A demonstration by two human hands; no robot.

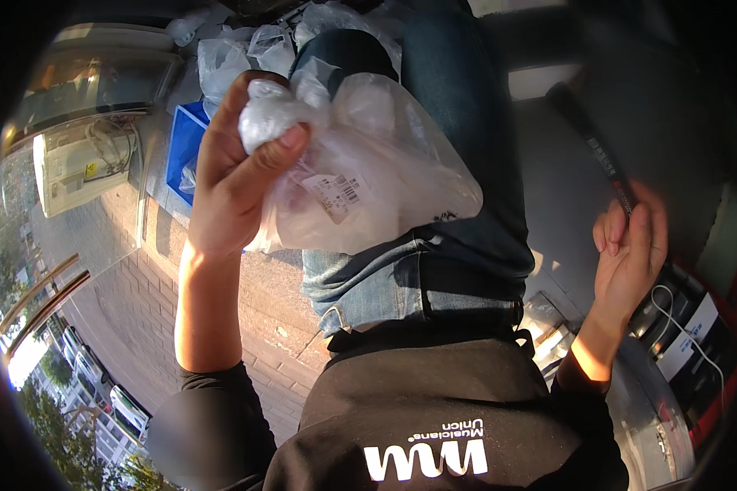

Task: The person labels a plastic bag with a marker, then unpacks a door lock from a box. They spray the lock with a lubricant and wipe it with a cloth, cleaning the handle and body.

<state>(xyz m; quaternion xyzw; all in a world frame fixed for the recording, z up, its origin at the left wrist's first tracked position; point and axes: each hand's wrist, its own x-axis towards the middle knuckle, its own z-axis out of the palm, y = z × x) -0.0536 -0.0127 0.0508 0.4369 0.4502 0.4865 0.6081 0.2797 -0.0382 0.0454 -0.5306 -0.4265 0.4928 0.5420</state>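
"Where's the bag?"

"The clear plastic bag (pixel 409 176) is in front of the lap, below the knees, its bunched neck in the left hand (pixel 221 176). Thumb and fingers are curled closed around the knot of plastic. I can't tell whether the bottom rests on the jeans (pixel 487 164)."

"And the right hand (pixel 630 241)?"

"Well apart from it, fingers closed on the near end of a black stick (pixel 606 159), the far end pointing away."

"What could go wrong?"

"The neck is thin, slippery film, so a loose thumb could let it slide and drop the bag. If the contents are heavy, the film might stretch or tear."

"Anything with the stick?"

"It's gripped only near one end, so a knock could tip it. Its far end could also snag the film if swung across."

"The label (pixel 333 196)?"

"It sits on creased plastic; rubbing might lift a corner."
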